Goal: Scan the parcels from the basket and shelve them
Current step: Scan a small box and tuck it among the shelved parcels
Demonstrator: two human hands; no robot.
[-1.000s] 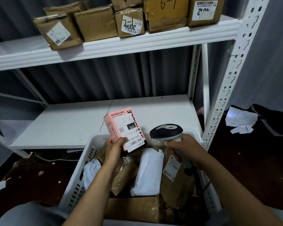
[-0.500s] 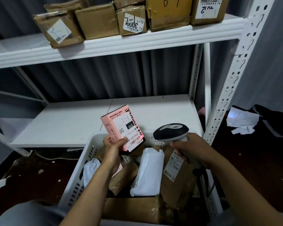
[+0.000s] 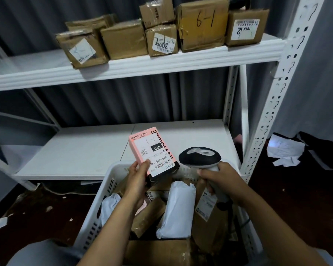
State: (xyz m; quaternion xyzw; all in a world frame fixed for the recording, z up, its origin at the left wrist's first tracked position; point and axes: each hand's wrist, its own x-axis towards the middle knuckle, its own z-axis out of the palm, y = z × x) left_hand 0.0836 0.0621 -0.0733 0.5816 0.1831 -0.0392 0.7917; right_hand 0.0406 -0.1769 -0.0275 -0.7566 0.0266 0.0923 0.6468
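While the left hand [image 3: 137,174] grips a pink box [image 3: 152,150] by its lower corner, thumb across the white label, the box stands tilted above the far rim of a white basket [image 3: 104,191], its barcode facing up toward the camera. Just to the right of it, the right hand [image 3: 222,181] is curled round the handle of a scanner [image 3: 199,157], whose black and grey head sits close beside the box's lower right corner without touching it. Below both hands the basket holds more parcels: a white bag [image 3: 178,208] standing on end in the middle, a second white bag [image 3: 109,207] against the left wall, a brown parcel [image 3: 148,215] lying slanted between them, a labelled brown parcel [image 3: 210,214] on the right under the scanner, and a flat cardboard box [image 3: 158,252] at the near end. Behind the basket a bare lower shelf [image 3: 75,150] of a white rack runs across the view. On the upper shelf [image 3: 123,68] sit several brown cartons [image 3: 124,40] in a row, one marked "6-1" by hand, others with white labels. Crumpled white paper [image 3: 284,148] lies on the dark floor to the right of the rack's post.
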